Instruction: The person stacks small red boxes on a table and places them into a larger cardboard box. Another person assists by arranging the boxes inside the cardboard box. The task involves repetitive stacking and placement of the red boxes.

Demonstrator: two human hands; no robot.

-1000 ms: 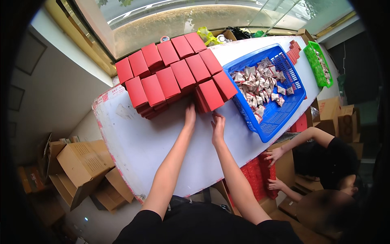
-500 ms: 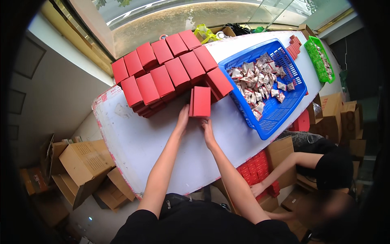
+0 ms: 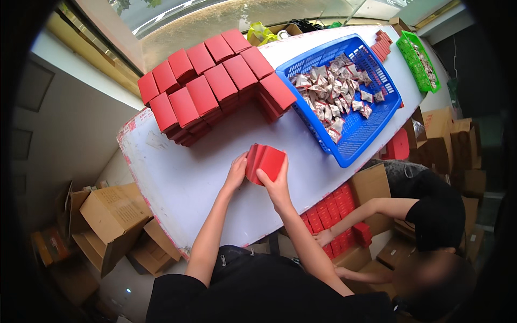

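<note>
Over the white tabletop (image 3: 177, 183), a small group of red boxes (image 3: 271, 163) is tilted between my two hands. My left hand (image 3: 236, 172) is closed against their left side. Around the right side wraps my right hand (image 3: 278, 185), its thumb lying on the front box. I cannot tell exactly how many boxes are in the grip. Just beyond, rows of stacked red boxes (image 3: 187, 105) stand close together, with a gap at their near right.
To the right, a blue plastic basket (image 3: 350, 156) holds many small packets; a green basket (image 3: 413, 54) stands farther off. At lower right a co-worker's hand (image 3: 325, 237) reaches into a carton of red boxes (image 3: 334, 215). Cardboard cartons (image 3: 116, 210) lie at left.
The held red boxes have come away from the stack toward me and tilted. My right hand has moved up around their right side. The co-worker's hand has shifted left over the carton.
</note>
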